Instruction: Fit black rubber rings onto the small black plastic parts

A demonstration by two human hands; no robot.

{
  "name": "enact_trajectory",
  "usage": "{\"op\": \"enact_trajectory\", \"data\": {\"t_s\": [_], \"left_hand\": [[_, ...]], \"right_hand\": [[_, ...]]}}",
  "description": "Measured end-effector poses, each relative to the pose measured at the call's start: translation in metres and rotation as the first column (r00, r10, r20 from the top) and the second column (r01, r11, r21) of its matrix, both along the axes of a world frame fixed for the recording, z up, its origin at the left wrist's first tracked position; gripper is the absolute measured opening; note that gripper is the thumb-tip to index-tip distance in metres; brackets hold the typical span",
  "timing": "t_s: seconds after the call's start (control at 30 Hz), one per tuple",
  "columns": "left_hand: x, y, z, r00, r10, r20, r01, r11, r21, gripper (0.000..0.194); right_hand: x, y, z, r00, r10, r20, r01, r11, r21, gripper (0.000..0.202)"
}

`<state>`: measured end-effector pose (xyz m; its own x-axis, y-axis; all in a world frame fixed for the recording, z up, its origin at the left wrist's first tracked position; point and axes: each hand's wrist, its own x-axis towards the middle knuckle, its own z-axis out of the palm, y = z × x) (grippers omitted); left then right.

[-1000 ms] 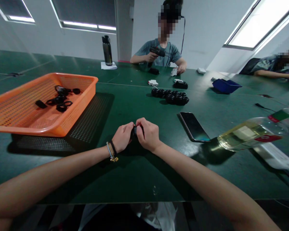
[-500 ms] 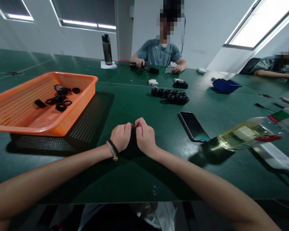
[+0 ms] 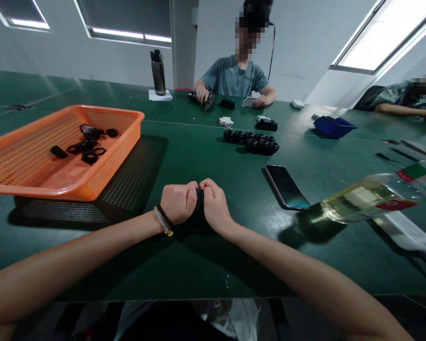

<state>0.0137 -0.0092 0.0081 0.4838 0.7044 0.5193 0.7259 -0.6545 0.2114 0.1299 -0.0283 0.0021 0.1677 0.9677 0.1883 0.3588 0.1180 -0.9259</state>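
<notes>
Lower now, our left hand [image 3: 177, 202] and right hand [image 3: 215, 204] clench one small black part [image 3: 199, 199] between them: light, stiff, pinched at its edges.

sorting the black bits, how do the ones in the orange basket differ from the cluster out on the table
The basket parts lie loose and scattered inside the orange basket, and several look like thin flat rings. The table cluster stands packed in tight rows straight on the green table, and its pieces look rounder and chunkier. The basket parts lie to the left of the hands, the table cluster beyond them to the right. Both sets are black and small.
</notes>
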Motion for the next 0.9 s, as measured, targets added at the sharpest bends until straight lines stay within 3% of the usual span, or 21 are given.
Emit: {"op": "enact_trajectory", "data": {"t_s": [0.2, 0.4, 0.57, 0.77, 0.9], "left_hand": [[-0.003, 0.003, -0.001, 0.996, -0.089, -0.024, 0.092, 0.969, 0.227, 0.044], [-0.006, 0.006, 0.0, 0.989, -0.138, -0.052, 0.147, 0.942, 0.302, 0.042], [-0.006, 0.008, 0.001, 0.988, -0.154, -0.018, 0.154, 0.966, 0.209, 0.042], [-0.001, 0.008, 0.0, 0.996, -0.066, 0.062, 0.067, 0.998, -0.011, 0.039], [0.001, 0.009, -0.002, 0.992, -0.065, 0.104, 0.073, 0.995, -0.071, 0.038]], "right_hand": [[-0.001, 0.0, 0.001, 0.996, 0.001, -0.094, -0.013, 0.991, -0.131, 0.019], [0.0, -0.001, -0.002, 0.99, 0.021, -0.137, -0.039, 0.991, -0.126, 0.02], [-0.002, 0.001, -0.002, 0.982, 0.019, -0.186, -0.039, 0.994, -0.105, 0.019], [0.004, 0.01, -0.002, 0.936, 0.05, -0.349, -0.099, 0.987, -0.125, 0.015], [0.008, 0.015, -0.005, 0.902, 0.105, -0.418, -0.134, 0.99, -0.04, 0.017]]}}
